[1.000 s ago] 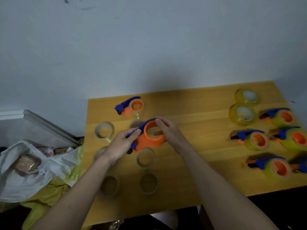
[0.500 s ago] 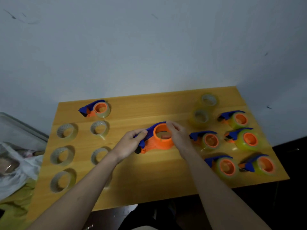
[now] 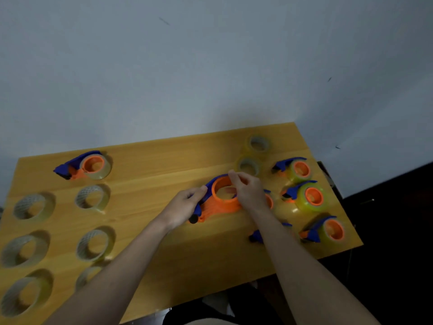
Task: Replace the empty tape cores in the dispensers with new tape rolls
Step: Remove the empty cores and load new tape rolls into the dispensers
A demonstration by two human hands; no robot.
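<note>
An orange and blue tape dispenser (image 3: 220,202) with a bare orange hub sits mid-table. My left hand (image 3: 185,205) grips its blue handle. My right hand (image 3: 246,188) holds the right rim of the orange hub with curled fingers. Several empty tape cores (image 3: 92,198) lie on the left of the table. Two new clear tape rolls (image 3: 249,165) lie at the back right. Several dispensers loaded with yellowish tape (image 3: 309,198) stand at the right. One dispenser (image 3: 86,166) with a thin core lies at the back left.
The wooden table (image 3: 164,242) ends close at the right, beside the loaded dispensers. A pale wall rises behind it. My right forearm covers part of two dispensers (image 3: 257,235) near the front right. Dark floor lies beyond the right edge.
The view has swung right and nearer. Both hands keep hold of the bare dispenser, which has shifted right toward the new rolls and loaded dispensers.
</note>
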